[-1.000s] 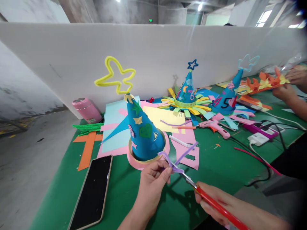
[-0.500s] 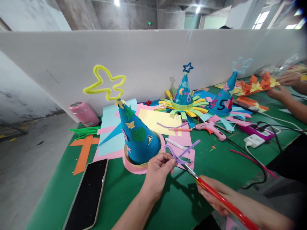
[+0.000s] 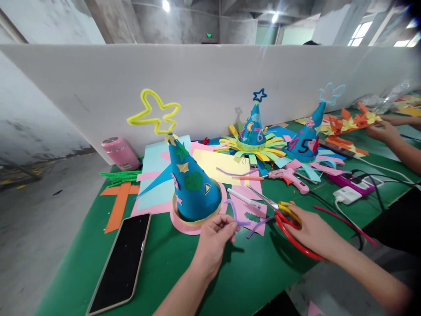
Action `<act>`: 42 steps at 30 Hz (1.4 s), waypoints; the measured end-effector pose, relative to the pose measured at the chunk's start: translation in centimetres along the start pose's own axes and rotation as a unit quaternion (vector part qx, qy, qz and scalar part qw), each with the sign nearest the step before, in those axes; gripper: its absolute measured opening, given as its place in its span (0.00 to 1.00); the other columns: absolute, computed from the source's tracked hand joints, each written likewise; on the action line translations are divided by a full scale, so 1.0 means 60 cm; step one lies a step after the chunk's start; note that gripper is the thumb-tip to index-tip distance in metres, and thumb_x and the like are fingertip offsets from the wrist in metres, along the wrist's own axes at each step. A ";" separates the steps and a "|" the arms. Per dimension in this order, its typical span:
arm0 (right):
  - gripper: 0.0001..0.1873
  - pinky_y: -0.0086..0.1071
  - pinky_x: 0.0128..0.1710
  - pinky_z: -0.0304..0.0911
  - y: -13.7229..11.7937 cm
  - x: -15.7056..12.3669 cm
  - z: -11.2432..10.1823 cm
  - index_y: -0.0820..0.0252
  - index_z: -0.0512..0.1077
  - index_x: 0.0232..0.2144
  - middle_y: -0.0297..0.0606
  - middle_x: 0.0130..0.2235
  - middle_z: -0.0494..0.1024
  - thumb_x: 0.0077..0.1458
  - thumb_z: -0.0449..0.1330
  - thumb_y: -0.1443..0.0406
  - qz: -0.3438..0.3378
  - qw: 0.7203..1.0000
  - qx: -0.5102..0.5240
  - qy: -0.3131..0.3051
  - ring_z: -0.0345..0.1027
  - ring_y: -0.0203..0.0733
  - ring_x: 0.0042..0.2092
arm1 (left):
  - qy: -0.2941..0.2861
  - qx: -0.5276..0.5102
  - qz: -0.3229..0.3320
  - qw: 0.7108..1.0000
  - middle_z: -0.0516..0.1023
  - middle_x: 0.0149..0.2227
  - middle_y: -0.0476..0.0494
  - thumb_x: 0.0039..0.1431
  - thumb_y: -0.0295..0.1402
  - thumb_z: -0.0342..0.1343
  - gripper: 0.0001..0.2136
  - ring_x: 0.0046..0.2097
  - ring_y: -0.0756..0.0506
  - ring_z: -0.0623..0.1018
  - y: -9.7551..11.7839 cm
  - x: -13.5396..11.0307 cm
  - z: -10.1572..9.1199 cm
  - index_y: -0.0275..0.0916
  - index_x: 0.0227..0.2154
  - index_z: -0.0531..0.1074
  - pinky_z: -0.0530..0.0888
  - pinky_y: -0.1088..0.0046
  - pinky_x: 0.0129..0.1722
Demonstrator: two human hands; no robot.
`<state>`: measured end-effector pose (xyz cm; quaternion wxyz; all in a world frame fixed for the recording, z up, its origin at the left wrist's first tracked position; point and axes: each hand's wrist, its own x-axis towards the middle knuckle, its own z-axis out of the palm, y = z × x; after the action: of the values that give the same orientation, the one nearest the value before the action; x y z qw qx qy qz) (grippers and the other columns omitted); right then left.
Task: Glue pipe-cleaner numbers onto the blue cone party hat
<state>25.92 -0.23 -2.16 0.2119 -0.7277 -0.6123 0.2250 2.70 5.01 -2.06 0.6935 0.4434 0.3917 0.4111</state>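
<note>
My left hand (image 3: pixel 215 239) is closed, pinching a bent purple pipe cleaner (image 3: pixel 234 213) between thumb and fingertips. My right hand (image 3: pixel 311 230) grips scissors (image 3: pixel 286 219) with red and yellow handles, their blades pointing up and left above the pink paper. A separate purple pipe cleaner piece (image 3: pixel 256 230) lies between my hands, its right end by the scissor handles; whether my right hand touches it I cannot tell. Just beyond my left hand stands a blue cone hat (image 3: pixel 194 193) with a pink brim, stuck-on stars, a green heart and a yellow pipe cleaner shape (image 3: pixel 154 112) on its tip.
A phone (image 3: pixel 121 263) lies at left, near a pink bottle (image 3: pixel 120 153) and green pipe cleaners (image 3: pixel 120 177). Two more decorated hats (image 3: pixel 252 131) stand behind. A pink glue gun (image 3: pixel 291 177) and power strip (image 3: pixel 357 182) trail cables. Another person's hand (image 3: pixel 383 131) holds an orange paper crown.
The scissors have come away from the purple pipe cleaner, moving right and up. A purple piece is now apart from the one in my left hand.
</note>
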 end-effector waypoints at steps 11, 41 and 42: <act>0.21 0.43 0.38 0.62 0.008 0.063 -0.015 0.63 0.71 0.39 0.48 0.40 0.72 0.47 0.54 0.54 -0.146 0.954 -0.227 0.128 0.66 0.54 0.42 | 0.035 0.009 -0.010 0.999 0.70 0.20 0.50 0.46 0.29 0.58 0.05 0.21 0.55 0.66 0.009 -0.025 -0.042 0.34 0.21 0.68 0.61 0.79 0.24; 0.06 0.25 0.25 0.57 -0.170 0.066 0.144 0.60 0.66 0.22 0.32 0.24 0.68 0.48 0.53 0.72 -0.335 0.909 0.231 -0.085 0.61 0.32 0.27 | 0.041 0.188 0.037 0.981 0.64 0.19 0.50 0.52 0.36 0.52 0.12 0.22 0.53 0.62 -0.005 -0.027 -0.077 0.36 0.17 0.66 0.58 0.78 0.21; 0.07 0.26 0.25 0.57 -0.169 0.065 0.144 0.60 0.66 0.21 0.32 0.24 0.67 0.47 0.53 0.72 -0.347 0.908 0.223 -0.072 0.60 0.33 0.27 | 0.038 0.191 0.038 0.980 0.64 0.18 0.51 0.52 0.36 0.52 0.13 0.21 0.53 0.61 -0.005 -0.027 -0.077 0.36 0.17 0.65 0.58 0.78 0.21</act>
<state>13.34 5.54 -3.51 0.3885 -0.3854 -0.7736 0.3197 -2.02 4.78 -3.43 0.5642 0.5665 0.4722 0.3711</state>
